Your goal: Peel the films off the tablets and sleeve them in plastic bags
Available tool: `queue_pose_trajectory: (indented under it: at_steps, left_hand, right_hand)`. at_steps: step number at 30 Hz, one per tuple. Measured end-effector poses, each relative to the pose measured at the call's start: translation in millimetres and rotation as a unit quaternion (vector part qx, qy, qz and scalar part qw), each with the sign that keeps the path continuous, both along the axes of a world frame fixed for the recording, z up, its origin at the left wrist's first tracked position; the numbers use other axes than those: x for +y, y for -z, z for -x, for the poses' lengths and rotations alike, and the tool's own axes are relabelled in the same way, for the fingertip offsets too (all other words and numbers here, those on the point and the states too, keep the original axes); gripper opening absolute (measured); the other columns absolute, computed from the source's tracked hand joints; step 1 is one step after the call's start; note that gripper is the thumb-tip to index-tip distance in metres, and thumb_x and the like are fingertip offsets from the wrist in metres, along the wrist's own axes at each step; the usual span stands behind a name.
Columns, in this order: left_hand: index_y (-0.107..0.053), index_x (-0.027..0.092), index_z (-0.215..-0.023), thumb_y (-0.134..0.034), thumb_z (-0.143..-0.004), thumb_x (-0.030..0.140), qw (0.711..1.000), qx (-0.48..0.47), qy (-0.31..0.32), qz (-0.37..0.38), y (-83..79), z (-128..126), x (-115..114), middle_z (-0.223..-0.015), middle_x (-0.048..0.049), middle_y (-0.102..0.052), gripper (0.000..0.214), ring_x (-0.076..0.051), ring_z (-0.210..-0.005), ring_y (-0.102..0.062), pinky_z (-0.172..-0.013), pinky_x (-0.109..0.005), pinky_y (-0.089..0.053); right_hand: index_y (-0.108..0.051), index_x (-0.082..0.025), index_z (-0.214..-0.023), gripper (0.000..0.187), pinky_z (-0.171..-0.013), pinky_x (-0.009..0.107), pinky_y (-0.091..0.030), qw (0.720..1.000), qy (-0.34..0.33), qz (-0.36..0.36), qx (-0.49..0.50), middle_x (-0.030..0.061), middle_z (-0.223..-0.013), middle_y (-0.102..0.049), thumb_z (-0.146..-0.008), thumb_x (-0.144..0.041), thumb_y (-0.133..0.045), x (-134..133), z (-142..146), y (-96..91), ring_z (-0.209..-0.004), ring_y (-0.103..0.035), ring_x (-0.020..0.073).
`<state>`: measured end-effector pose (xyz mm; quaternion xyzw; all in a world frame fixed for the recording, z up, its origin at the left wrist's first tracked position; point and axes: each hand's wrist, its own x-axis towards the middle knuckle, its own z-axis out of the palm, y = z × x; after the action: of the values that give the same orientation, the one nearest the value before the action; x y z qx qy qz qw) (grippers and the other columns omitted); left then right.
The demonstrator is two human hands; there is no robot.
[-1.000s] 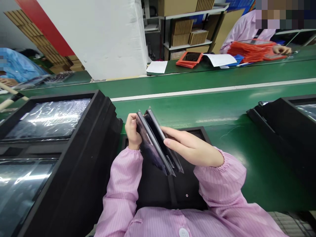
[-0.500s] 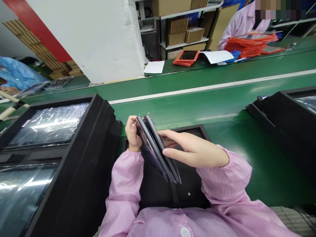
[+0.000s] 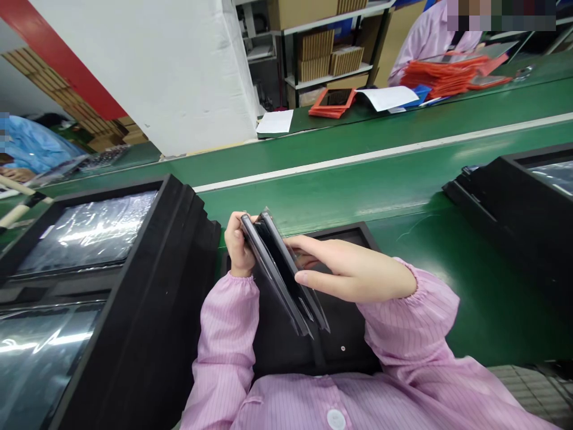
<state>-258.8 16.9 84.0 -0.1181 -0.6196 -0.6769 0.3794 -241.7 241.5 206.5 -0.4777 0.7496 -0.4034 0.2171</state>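
Note:
Two thin, dark, tablet-like panels with clear film at their edges are held on edge and tilted, in the middle of the view. My left hand (image 3: 239, 245) grips the left panel (image 3: 274, 275) at its upper end, fingers curled round it. My right hand (image 3: 344, 269) pinches the right panel (image 3: 278, 239), thumb on the near edge and fingers behind. A narrow gap separates the two along their near edges. Beneath them lies a black foam tray (image 3: 353, 361), partly hidden by my arms and the panels.
Stacked black foam trays (image 3: 179, 263) with film-covered panels rise at my left; another stack (image 3: 505, 203) is on the right. Across the green bench (image 3: 403, 179) are orange-framed panels (image 3: 333, 101), paper sheets (image 3: 275, 122) and a co-worker in a pink sleeve (image 3: 418, 42). A blue-clad person (image 3: 40, 143) is far left.
The two panels have moved apart, the left one shifting slightly left with my left hand, so the gap between them is wider. My right hand has hardly moved. The view has shifted slightly.

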Motion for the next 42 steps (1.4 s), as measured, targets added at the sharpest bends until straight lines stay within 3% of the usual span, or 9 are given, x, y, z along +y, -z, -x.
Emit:
queue_pose_trajectory:
  at_steps: [4, 11, 20, 30, 38, 42]
  left_hand:
    - [-0.058, 0.023, -0.091, -0.044, -0.091, 0.068, 1.000, 0.002, -0.012, 0.023, 1.5, 2, 0, -0.082, -0.0045, -0.069, 0.047, -0.024, -0.077, -0.067, -0.073, -0.037, -0.049]
    - [-0.061, 0.021, -0.092, -0.039, -0.092, 0.068, 0.998, 0.008, -0.023, 0.059, 2.3, 2, -1, -0.082, -0.0056, -0.068, 0.051, -0.023, -0.076, -0.063, -0.074, -0.036, -0.048]
    - [-0.058, 0.022, -0.095, -0.044, -0.090, 0.068, 0.998, 0.014, 0.026, 0.051, 2.0, 2, 0, -0.077, -0.0029, -0.065, 0.048, -0.021, -0.069, -0.061, -0.066, -0.034, -0.047]
    - [-0.055, 0.024, -0.094, -0.040, -0.092, 0.071, 0.998, 0.008, 0.017, 0.067, 2.9, 3, 1, -0.070, 0.0004, -0.055, 0.049, -0.017, -0.059, -0.050, -0.057, -0.032, -0.038]
    - [-0.054, 0.025, -0.094, -0.039, -0.093, 0.072, 0.998, 0.006, 0.011, 0.060, 4.0, 5, -2, -0.070, 0.0002, -0.052, 0.050, -0.017, -0.061, -0.048, -0.057, -0.032, -0.037]
    - [-0.054, 0.025, -0.099, -0.040, -0.091, 0.074, 0.999, -0.012, -0.003, 0.029, 11.4, 11, -4, -0.081, -0.0016, -0.056, 0.052, -0.018, -0.070, -0.053, -0.067, -0.033, -0.045]
  right_hand:
    - [-0.043, -0.020, -0.147, 0.048, -0.094, 0.040, -0.057, 1.000, -0.001, -0.003, -0.007, 0.0064, -0.111, -0.075, -0.100, -0.028, -0.051, 1, 1, -0.3, -0.107, -0.072, 0.0236]
    - [-0.042, -0.022, -0.148, 0.050, -0.093, 0.036, -0.059, 0.999, -0.024, 0.016, -0.028, 0.0069, -0.131, -0.068, -0.099, -0.025, -0.053, 1, 3, -1.2, -0.110, -0.071, 0.0204]
    - [-0.039, -0.019, -0.150, 0.057, -0.096, 0.039, -0.058, 0.999, -0.040, -0.002, -0.015, 0.0071, -0.113, -0.075, -0.097, -0.023, -0.057, 5, 1, -2.0, -0.108, -0.072, 0.0224]
    - [-0.040, -0.018, -0.150, 0.056, -0.098, 0.038, -0.057, 0.999, -0.042, 0.009, 0.002, 0.0127, -0.142, -0.060, -0.096, -0.022, -0.056, 6, 0, -3.2, -0.112, -0.071, 0.0212]
    - [-0.043, -0.020, -0.148, 0.055, -0.099, 0.041, -0.058, 0.999, -0.022, 0.022, -0.009, 0.0104, -0.141, -0.061, -0.095, -0.023, -0.056, 1, 1, -0.3, -0.111, -0.071, 0.0225]
    - [-0.045, -0.016, -0.146, 0.054, -0.093, 0.041, -0.060, 0.996, 0.020, 0.048, -0.071, 0.0136, -0.139, -0.062, -0.095, -0.027, -0.054, -12, 3, 6.2, -0.107, -0.072, 0.0232]
